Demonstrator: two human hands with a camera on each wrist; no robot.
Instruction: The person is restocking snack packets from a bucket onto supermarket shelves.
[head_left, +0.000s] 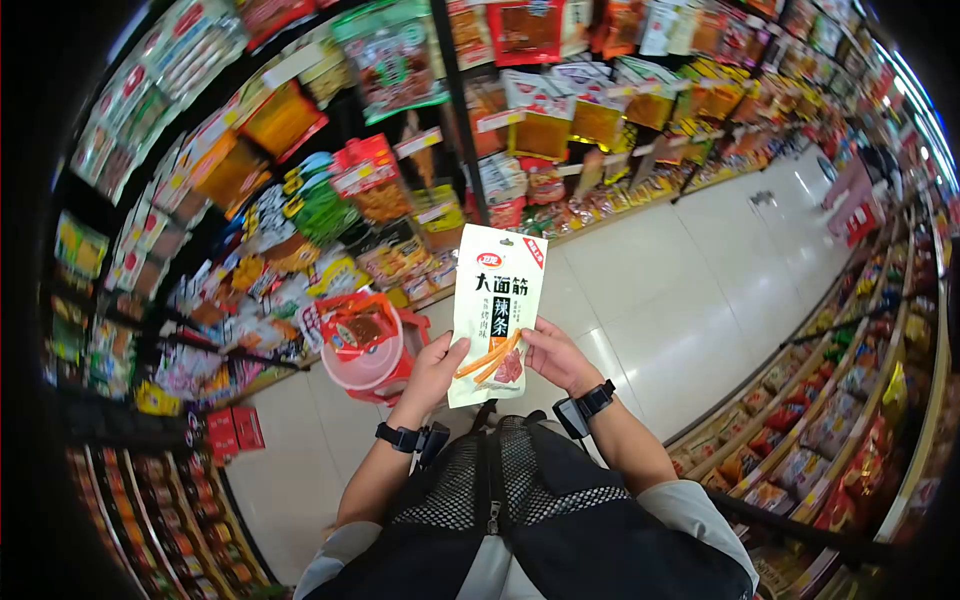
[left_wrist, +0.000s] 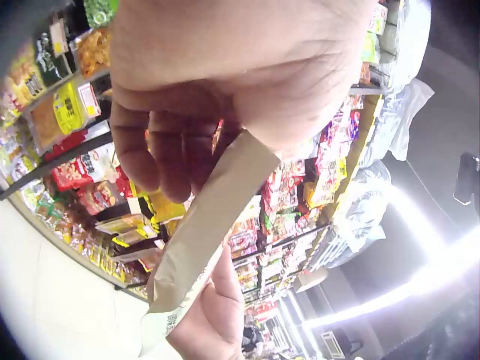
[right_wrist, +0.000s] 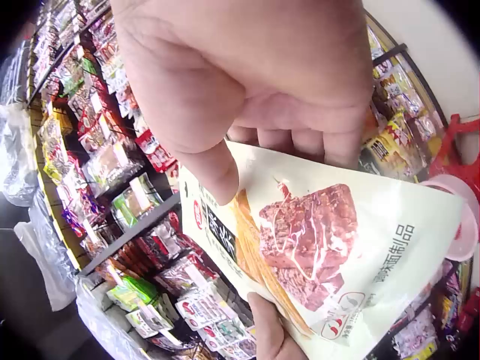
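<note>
We hold a white snack packet (head_left: 497, 310) upright in front of us between both hands, out over the pale aisle floor (head_left: 690, 270). Black Chinese characters run down its face, an orange and brown picture of spicy strips sits low on it, and a red tab marks its upper right corner.

Our left hand (head_left: 432, 372) takes the lower left edge. Its grip is clamped on the packet, with the thumb on the front and the fingers curled behind. In the left wrist view the bag's thin edge runs out from under the palm.

Our right hand (head_left: 560, 357) takes the lower right edge the same way. The right wrist view shows the thumb pressed on the printed front beside the picture of meat, with the fingers tucked behind the bag. This grip too is closed on the packet. The two hands are near each other but apart, with the packet's bottom between them.

Just left of the left hand sits a pink basket (head_left: 385, 368) with a red packet (head_left: 360, 325) lying in it. Tall shelves (head_left: 330, 200) crowded with bright snack bags line the left of the aisle, and lower racks (head_left: 830, 400) line the right. A black strap (head_left: 400, 437) circles each wrist — the right one carries a small dark box
</note>
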